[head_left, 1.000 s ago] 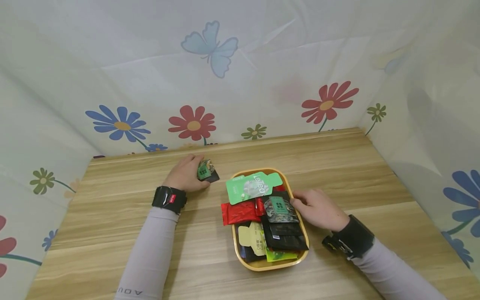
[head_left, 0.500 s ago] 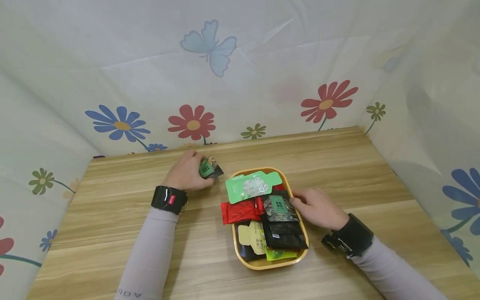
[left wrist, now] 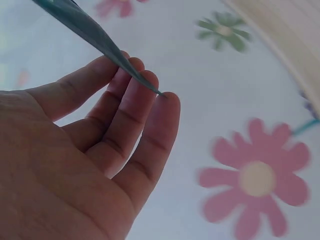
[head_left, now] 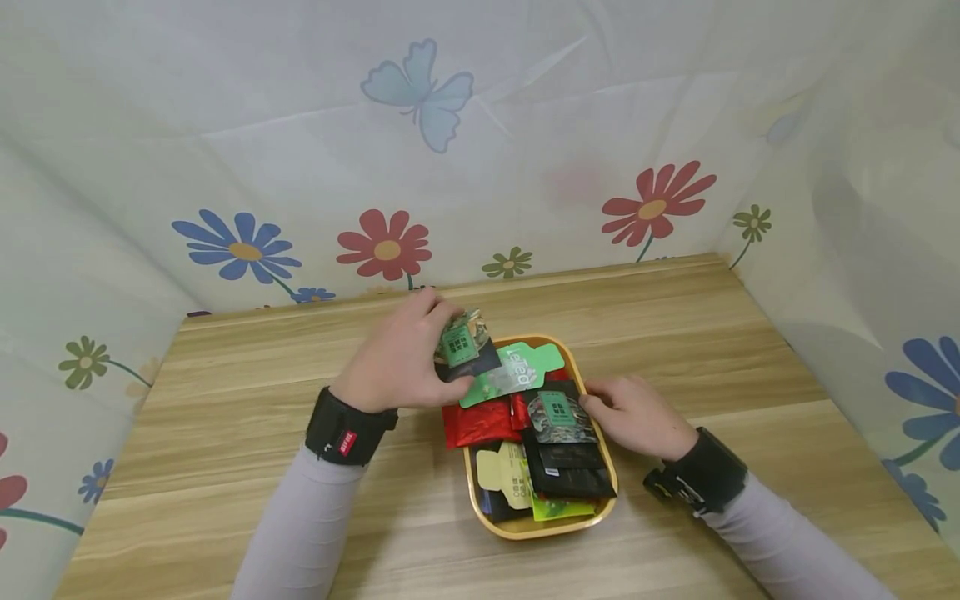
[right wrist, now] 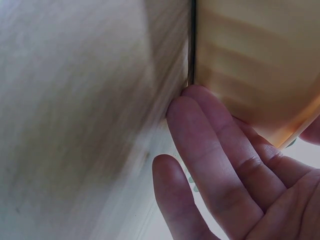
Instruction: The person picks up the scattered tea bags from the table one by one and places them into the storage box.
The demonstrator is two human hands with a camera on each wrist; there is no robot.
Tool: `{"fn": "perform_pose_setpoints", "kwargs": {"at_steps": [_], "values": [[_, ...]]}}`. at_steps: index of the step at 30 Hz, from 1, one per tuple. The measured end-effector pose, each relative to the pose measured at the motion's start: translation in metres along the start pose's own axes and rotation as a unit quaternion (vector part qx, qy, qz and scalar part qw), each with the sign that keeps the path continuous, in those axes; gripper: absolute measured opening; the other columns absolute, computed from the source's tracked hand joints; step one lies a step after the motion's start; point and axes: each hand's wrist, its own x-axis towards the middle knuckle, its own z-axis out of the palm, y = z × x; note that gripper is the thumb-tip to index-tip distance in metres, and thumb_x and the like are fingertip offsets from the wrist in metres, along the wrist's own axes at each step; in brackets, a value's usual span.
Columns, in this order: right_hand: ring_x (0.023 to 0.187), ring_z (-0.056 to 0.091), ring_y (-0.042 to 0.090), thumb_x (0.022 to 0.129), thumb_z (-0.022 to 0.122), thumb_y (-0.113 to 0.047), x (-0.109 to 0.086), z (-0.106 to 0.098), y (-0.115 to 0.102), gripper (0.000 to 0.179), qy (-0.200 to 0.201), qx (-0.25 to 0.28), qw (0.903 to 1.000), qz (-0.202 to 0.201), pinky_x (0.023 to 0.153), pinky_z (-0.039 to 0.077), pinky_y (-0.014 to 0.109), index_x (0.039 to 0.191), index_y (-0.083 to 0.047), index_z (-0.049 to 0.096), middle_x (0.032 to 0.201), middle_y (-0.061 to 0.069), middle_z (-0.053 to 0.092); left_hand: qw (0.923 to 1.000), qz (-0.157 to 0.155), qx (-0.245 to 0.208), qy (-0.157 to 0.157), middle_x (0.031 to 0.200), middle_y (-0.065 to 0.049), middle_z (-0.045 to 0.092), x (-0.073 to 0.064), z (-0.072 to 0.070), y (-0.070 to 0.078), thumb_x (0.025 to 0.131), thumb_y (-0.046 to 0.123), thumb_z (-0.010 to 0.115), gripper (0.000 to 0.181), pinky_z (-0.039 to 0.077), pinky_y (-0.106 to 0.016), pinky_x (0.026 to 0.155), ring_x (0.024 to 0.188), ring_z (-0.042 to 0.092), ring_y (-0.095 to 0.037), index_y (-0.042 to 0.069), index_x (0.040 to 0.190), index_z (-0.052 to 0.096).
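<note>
My left hand point(head_left: 405, 354) pinches a dark sachet point(head_left: 467, 350) with a green label by its edge, over the left back corner of a yellow plastic basket point(head_left: 542, 533). In the left wrist view the sachet point(left wrist: 95, 32) appears edge-on against the fingertips; the thumb's contact is best seen from the head. A green sachet point(head_left: 517, 371) in the basket is partly covered by the held one. At the basket's right side my right hand point(head_left: 641, 415) holds the wall, thumb by the rim. Its fingers point(right wrist: 200, 135) rest along the basket's outer wall point(right wrist: 250, 65).
Inside the basket lie a red packet point(head_left: 480, 423) jutting over the left rim, black sachets point(head_left: 573, 475), another green-labelled sachet point(head_left: 562, 418), a cream packet point(head_left: 513, 479) and a yellow-green one point(head_left: 558, 508). The wooden table point(head_left: 225, 417) meets a flower-printed curtain point(head_left: 525, 167).
My left hand has lifted the dark sachet from the table at the left and carried it right, over the basket's edge. The right hand and basket have stayed in place.
</note>
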Motion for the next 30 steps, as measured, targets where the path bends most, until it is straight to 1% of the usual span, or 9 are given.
{"fn": "perform_pose_setpoints", "kwargs": {"at_steps": [7, 10, 13, 16, 19, 21, 23, 26, 30], "values": [[0.071, 0.054, 0.01, 0.098, 0.051, -0.031, 0.0, 0.001, 0.001, 0.035, 0.006, -0.001, 1.0, -0.006, 0.067, 0.046, 0.031, 0.114, -0.009, 0.074, 0.081, -0.008, 0.064, 0.9963, 0.08, -0.021, 0.025, 0.11, 0.002, 0.052, -0.004, -0.006, 0.04, 0.067, 0.06, 0.069, 0.082, 0.044, -0.023, 0.075, 0.095, 0.043, -0.007, 0.007, 0.13, 0.061], [0.071, 0.054, 0.009, 0.098, 0.051, -0.031, 0.0, 0.0, 0.001, 0.035, 0.006, -0.001, 1.0, -0.008, 0.066, 0.046, 0.031, 0.113, -0.009, 0.074, 0.08, -0.009, 0.064, 0.994, 0.1, -0.036, 0.027, 0.111, 0.002, 0.051, -0.006, -0.005, 0.051, 0.066, 0.059, 0.07, 0.082, 0.044, -0.021, 0.075, 0.095, 0.043, -0.006, 0.007, 0.129, 0.061], [0.071, 0.054, 0.009, 0.098, 0.051, -0.031, 0.0, 0.0, 0.001, 0.034, 0.004, 0.001, 0.9999, -0.01, 0.066, 0.046, 0.03, 0.113, -0.01, 0.074, 0.079, -0.009, 0.063, 0.9929, 0.109, -0.043, 0.021, 0.112, 0.003, 0.05, -0.008, -0.004, 0.06, 0.066, 0.059, 0.07, 0.082, 0.043, -0.021, 0.076, 0.096, 0.043, -0.005, 0.006, 0.128, 0.061], [0.07, 0.054, 0.009, 0.098, 0.051, -0.03, 0.0, 0.0, 0.001, 0.034, 0.002, 0.003, 0.9999, -0.01, 0.065, 0.046, 0.03, 0.113, -0.009, 0.073, 0.078, -0.009, 0.062, 0.9926, 0.113, -0.044, 0.009, 0.114, 0.003, 0.049, -0.01, -0.004, 0.066, 0.066, 0.06, 0.07, 0.083, 0.044, -0.022, 0.078, 0.099, 0.043, -0.006, 0.007, 0.128, 0.059], [0.069, 0.053, 0.009, 0.098, 0.051, -0.03, 0.0, 0.0, 0.0, 0.036, -0.003, 0.008, 1.0, -0.005, 0.063, 0.045, 0.029, 0.116, -0.008, 0.073, 0.078, -0.008, 0.062, 0.993, 0.114, -0.027, -0.018, 0.13, -0.001, 0.047, -0.012, -0.002, 0.07, 0.066, 0.074, 0.065, 0.101, 0.044, -0.029, 0.094, 0.115, 0.043, -0.012, 0.009, 0.142, 0.051], [0.069, 0.053, 0.009, 0.099, 0.051, -0.03, 0.0, -0.001, 0.0, 0.036, -0.005, 0.011, 0.9999, -0.002, 0.063, 0.045, 0.029, 0.117, -0.008, 0.072, 0.078, -0.008, 0.061, 0.993, 0.111, -0.016, -0.038, 0.147, -0.005, 0.04, -0.014, 0.0, 0.071, 0.064, 0.085, 0.058, 0.117, 0.038, -0.036, 0.106, 0.131, 0.039, -0.019, 0.013, 0.153, 0.039], [0.069, 0.053, 0.01, 0.099, 0.051, -0.03, 0.0, 0.0, 0.001, 0.036, -0.004, 0.014, 0.9999, -0.001, 0.063, 0.045, 0.03, 0.117, -0.008, 0.072, 0.078, -0.008, 0.062, 0.9932, 0.104, -0.007, -0.052, 0.161, -0.007, 0.026, -0.016, 0.0, 0.072, 0.061, 0.093, 0.051, 0.128, 0.029, -0.044, 0.114, 0.145, 0.027, -0.026, 0.018, 0.161, 0.025], [0.07, 0.054, 0.009, 0.098, 0.051, -0.03, 0.0, 0.0, 0.001, 0.035, -0.001, 0.012, 0.9999, -0.003, 0.064, 0.045, 0.03, 0.115, -0.009, 0.073, 0.079, -0.008, 0.062, 0.9949, 0.085, -0.006, -0.054, 0.167, -0.003, 0.012, -0.018, -0.001, 0.07, 0.06, 0.096, 0.046, 0.13, 0.023, -0.049, 0.116, 0.151, 0.015, -0.026, 0.022, 0.163, 0.018], [0.068, 0.054, 0.009, 0.098, 0.051, -0.03, 0.0, 0.001, 0.001, 0.034, 0.0, 0.012, 0.9999, -0.002, 0.063, 0.045, 0.029, 0.112, -0.009, 0.074, 0.077, -0.009, 0.062, 0.9964, 0.07, -0.001, -0.047, 0.168, -0.001, 0.01, -0.019, -0.004, 0.067, 0.06, 0.097, 0.046, 0.129, 0.024, -0.052, 0.115, 0.152, 0.012, -0.026, 0.023, 0.163, 0.018]]}}
